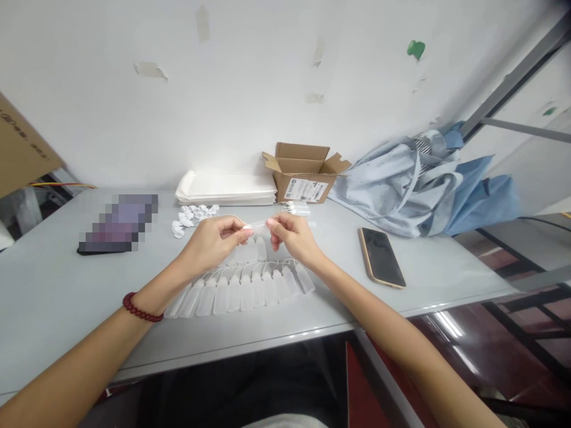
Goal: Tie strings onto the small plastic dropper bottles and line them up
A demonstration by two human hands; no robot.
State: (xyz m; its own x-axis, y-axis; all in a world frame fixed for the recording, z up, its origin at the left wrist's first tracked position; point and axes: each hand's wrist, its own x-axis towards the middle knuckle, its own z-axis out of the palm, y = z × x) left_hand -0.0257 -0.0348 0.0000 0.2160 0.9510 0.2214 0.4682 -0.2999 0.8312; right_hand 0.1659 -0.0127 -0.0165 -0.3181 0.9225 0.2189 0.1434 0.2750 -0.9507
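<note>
My left hand (218, 239) and my right hand (289, 233) meet above the middle of the table. Fingers pinched, they hold a small translucent plastic piece (259, 225) between them; its full shape is partly hidden, and a white bit shows at my left fingertips. Below them lies a row of translucent plastic squeeze bottles (246, 293) with thin curved tubes at their tops. More such bottles (243, 254) lie behind that row, partly covered by my hands. A few clear pieces with white parts (298, 208) sit just beyond my right hand.
Crumpled white tissues (194, 215) lie behind my left hand. A white stack (227, 189) and an open cardboard box (306, 181) stand against the wall. A phone (382, 257) and a blue cloth bag (397, 184) are at right. A pixelated dark-edged object (118, 224) lies at left.
</note>
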